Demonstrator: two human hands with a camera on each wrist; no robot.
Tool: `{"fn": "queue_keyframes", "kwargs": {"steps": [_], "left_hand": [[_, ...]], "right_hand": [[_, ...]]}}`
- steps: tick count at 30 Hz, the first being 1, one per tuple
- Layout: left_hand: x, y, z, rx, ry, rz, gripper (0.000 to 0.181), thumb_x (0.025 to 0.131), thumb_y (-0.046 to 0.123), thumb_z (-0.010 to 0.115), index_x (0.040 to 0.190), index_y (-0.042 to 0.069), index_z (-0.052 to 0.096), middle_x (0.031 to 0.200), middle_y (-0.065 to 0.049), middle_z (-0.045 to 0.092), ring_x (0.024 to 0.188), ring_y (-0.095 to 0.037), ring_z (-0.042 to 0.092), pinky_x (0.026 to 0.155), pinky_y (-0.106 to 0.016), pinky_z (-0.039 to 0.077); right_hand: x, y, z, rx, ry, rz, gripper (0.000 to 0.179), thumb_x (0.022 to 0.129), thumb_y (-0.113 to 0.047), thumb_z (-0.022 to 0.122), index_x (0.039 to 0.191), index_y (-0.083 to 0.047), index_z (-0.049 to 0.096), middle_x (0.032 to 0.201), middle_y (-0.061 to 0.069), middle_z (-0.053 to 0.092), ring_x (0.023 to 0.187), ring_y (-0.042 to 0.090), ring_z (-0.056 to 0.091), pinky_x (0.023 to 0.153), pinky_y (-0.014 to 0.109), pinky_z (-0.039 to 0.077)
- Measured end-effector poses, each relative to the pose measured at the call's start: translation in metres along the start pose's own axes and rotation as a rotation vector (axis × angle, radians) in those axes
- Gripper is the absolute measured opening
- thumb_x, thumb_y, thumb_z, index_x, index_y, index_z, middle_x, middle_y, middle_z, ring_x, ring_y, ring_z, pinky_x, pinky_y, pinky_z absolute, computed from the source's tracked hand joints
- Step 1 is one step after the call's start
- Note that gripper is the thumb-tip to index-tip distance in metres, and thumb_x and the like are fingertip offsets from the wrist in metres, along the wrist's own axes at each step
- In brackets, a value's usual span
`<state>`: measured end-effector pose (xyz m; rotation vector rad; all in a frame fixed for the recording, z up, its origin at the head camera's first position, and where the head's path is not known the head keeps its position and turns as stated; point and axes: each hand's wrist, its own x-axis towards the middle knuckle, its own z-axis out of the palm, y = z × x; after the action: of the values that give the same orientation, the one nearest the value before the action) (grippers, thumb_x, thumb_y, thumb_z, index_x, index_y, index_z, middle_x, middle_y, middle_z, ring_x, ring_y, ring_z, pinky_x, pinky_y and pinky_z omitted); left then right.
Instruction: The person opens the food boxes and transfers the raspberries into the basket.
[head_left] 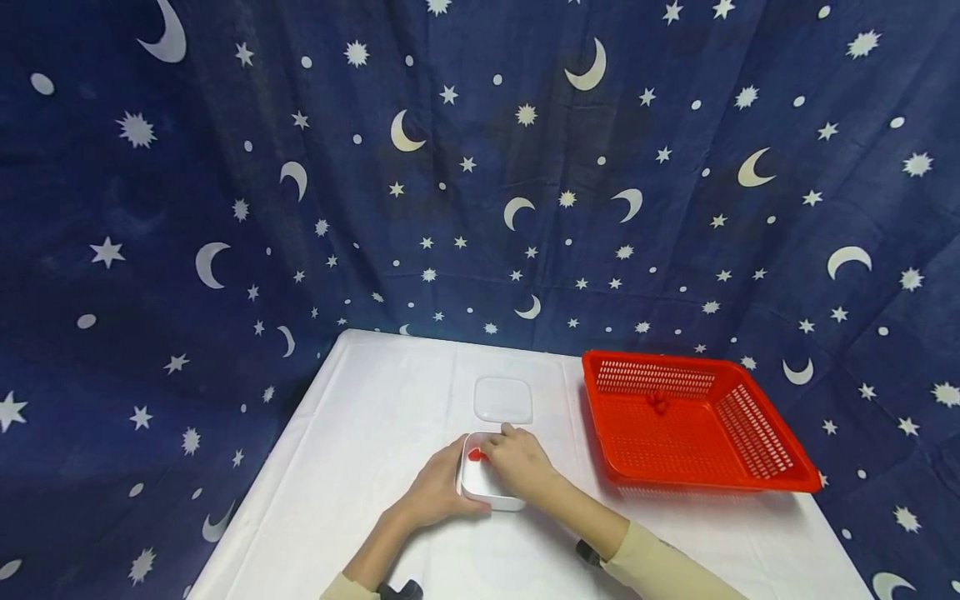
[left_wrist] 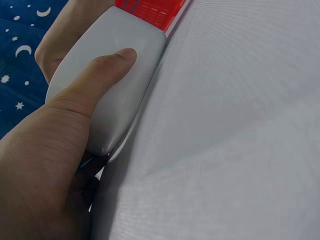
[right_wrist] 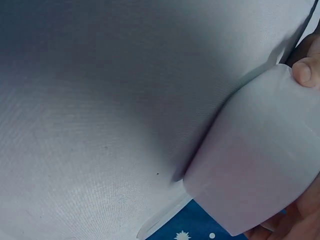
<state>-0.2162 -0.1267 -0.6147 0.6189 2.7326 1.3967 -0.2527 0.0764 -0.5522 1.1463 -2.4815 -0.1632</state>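
Observation:
A white square container (head_left: 491, 502) stands on the table. My left hand (head_left: 435, 493) grips its left side, with the thumb (left_wrist: 107, 70) along the outer wall and the other fingers around the far side. From the right, my right hand (head_left: 519, 461) reaches over the rim, its fingers curled down inside and pinching a small red piece (head_left: 475, 454). The piece's exact shape is mostly covered by the fingers. In the right wrist view, part of my right hand (right_wrist: 300, 220) shows beyond the container's wall (right_wrist: 250, 160).
A clear lid (head_left: 503, 400) lies flat behind the container. To the right stands a red perforated basket (head_left: 611, 433) with several small red pieces (head_left: 657, 402) inside. White cloth (head_left: 390, 392) covers the table, and a dark blue curtain (head_left: 480, 167) with moons and stars hangs behind.

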Motion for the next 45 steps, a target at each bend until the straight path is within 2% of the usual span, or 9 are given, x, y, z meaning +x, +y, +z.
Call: {"fn": "queue_keyframes", "kwargs": {"steps": [6,13,18,22,30,37,45], "left_hand": [[-0.001,-0.001,0.001,-0.005,-0.002,-0.009,0.131,0.066,0.068,0.090,0.166,0.012,0.026,0.162,-0.001,0.043,0.147,-0.030,0.044,0.119,-0.059,0.037],[0.000,-0.002,0.001,0.007,0.006,-0.005,0.131,0.066,0.069,0.089,0.166,0.013,0.026,0.161,0.001,0.045,0.146,-0.028,0.044,0.119,-0.058,0.037],[0.001,0.000,0.001,-0.005,0.005,0.005,0.129,0.066,0.068,0.090,0.166,0.014,0.027,0.160,0.003,0.046,0.145,-0.027,0.046,0.118,-0.057,0.038],[0.000,0.001,0.000,-0.018,0.004,0.009,0.127,0.066,0.067,0.090,0.165,0.017,0.028,0.158,0.006,0.047,0.143,-0.025,0.048,0.117,-0.057,0.040],[0.001,0.001,0.000,-0.013,0.005,0.030,0.120,0.068,0.065,0.091,0.164,0.026,0.030,0.154,0.012,0.050,0.140,-0.020,0.051,0.115,-0.054,0.043],[0.000,0.000,0.000,-0.023,-0.002,0.013,0.124,0.067,0.065,0.091,0.165,0.022,0.028,0.158,0.011,0.046,0.145,-0.023,0.045,0.119,-0.058,0.038],[0.000,-0.001,0.001,-0.017,0.005,0.019,0.125,0.066,0.065,0.091,0.165,0.022,0.028,0.154,0.011,0.050,0.142,-0.023,0.048,0.117,-0.058,0.039]], "right_hand": [[-0.001,0.002,0.002,0.041,-0.003,0.017,0.028,0.082,-0.015,0.085,0.110,-0.016,0.080,0.103,-0.002,0.079,0.078,0.016,0.058,0.061,0.026,0.055],[-0.001,0.005,0.000,0.081,-0.003,0.019,0.022,0.086,-0.021,0.085,0.107,-0.015,0.080,0.099,-0.002,0.078,0.077,0.016,0.060,0.067,0.026,0.057],[0.001,0.007,-0.006,0.206,-0.067,0.058,0.021,0.086,-0.017,0.083,0.106,-0.015,0.079,0.096,-0.002,0.076,0.080,0.014,0.061,0.070,0.028,0.058],[0.004,0.010,-0.010,0.301,-0.098,0.092,0.019,0.085,-0.013,0.082,0.104,-0.017,0.079,0.090,-0.005,0.074,0.078,0.012,0.062,0.068,0.027,0.057],[0.009,0.019,-0.023,0.423,-0.049,0.120,0.019,0.083,-0.015,0.086,0.100,-0.017,0.079,0.083,-0.008,0.071,0.076,0.009,0.061,0.068,0.027,0.058],[0.016,0.029,-0.034,0.451,-0.060,0.175,0.013,0.087,-0.023,0.083,0.098,-0.022,0.076,0.079,-0.010,0.067,0.070,0.005,0.055,0.063,0.024,0.053],[0.025,0.039,-0.057,0.505,0.007,0.233,0.016,0.090,-0.023,0.079,0.105,-0.021,0.075,0.081,-0.009,0.070,0.069,0.006,0.059,0.066,0.024,0.055]]}}
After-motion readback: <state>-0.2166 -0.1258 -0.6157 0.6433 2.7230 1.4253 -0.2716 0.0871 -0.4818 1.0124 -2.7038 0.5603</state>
